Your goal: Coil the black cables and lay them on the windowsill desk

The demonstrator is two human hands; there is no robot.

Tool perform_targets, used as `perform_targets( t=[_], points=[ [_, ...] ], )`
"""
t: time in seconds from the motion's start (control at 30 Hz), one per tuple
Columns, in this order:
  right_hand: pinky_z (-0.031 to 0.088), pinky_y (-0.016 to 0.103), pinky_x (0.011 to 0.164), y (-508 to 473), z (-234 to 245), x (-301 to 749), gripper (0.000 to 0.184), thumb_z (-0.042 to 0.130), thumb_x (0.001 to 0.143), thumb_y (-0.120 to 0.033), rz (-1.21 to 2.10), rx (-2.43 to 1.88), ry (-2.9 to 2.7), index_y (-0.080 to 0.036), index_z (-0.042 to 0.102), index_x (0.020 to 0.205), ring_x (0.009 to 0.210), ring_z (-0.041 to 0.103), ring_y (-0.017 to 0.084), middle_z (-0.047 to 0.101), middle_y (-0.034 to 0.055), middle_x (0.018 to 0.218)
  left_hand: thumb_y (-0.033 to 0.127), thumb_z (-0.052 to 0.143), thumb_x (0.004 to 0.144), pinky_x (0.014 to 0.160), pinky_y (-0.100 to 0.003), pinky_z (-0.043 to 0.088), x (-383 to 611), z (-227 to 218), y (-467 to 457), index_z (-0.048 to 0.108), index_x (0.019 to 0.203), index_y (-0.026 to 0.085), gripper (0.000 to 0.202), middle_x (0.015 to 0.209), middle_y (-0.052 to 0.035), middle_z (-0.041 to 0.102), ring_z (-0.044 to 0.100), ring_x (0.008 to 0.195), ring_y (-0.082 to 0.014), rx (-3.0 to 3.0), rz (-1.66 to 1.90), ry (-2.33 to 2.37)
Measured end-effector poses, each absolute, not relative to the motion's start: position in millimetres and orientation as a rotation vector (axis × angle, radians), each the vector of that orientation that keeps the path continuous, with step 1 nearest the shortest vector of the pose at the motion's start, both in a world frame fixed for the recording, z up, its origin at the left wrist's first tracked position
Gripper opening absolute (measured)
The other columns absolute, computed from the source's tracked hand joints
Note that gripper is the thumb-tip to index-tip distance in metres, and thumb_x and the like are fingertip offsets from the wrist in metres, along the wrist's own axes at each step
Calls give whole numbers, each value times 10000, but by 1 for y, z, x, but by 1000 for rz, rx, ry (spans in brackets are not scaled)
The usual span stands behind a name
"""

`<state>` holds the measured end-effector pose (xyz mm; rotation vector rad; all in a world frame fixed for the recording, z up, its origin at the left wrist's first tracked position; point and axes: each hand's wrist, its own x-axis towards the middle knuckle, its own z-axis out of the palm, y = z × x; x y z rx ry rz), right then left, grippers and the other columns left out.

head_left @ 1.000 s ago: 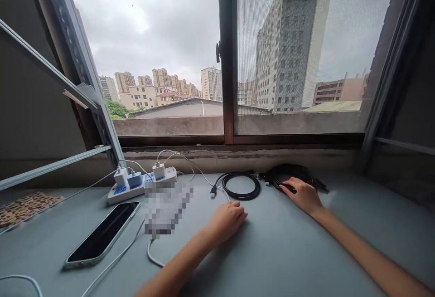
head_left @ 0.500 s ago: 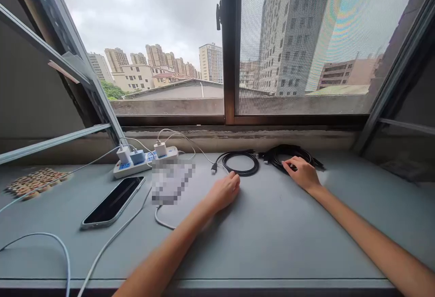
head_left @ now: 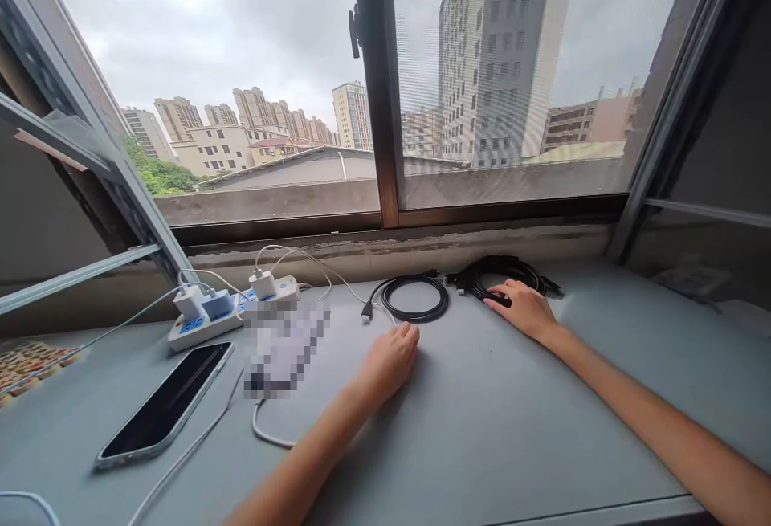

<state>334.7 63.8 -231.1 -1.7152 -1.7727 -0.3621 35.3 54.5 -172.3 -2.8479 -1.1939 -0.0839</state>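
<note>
Touching thick black coil (head_left: 479, 279): right hand (head_left: 526, 311); near thin coil (head_left: 425, 318): left hand (head_left: 389, 360).

- The flat grey-blue tabletop (head_left: 482, 422) at six o'clock: smooth, not very shiny.
- The small black ring of plastic cable (head_left: 418, 316) at five: smooth, a bit shiny.
- The big black bundle of plastic cable (head_left: 515, 264) at three: a bit shiny too.
- The long black glass phone (head_left: 165, 401) at eight: very shiny.
- The slanted grey metal post (head_left: 138, 189) at nine: dull.
</note>
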Motion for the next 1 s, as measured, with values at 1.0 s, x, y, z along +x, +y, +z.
perform_targets(
  t=[1.0],
  points=[
    [452, 473, 758, 81, -253, 401, 339, 610, 633, -276, -340, -2003, -1057, -149, 654, 944, 894, 544, 350, 562, 154, 938, 131, 260, 917, 691, -316, 396, 34, -172, 58, 472, 895, 181, 219, 919, -68, 559, 537, 836, -203, -2854, -78, -1199]
  ],
)
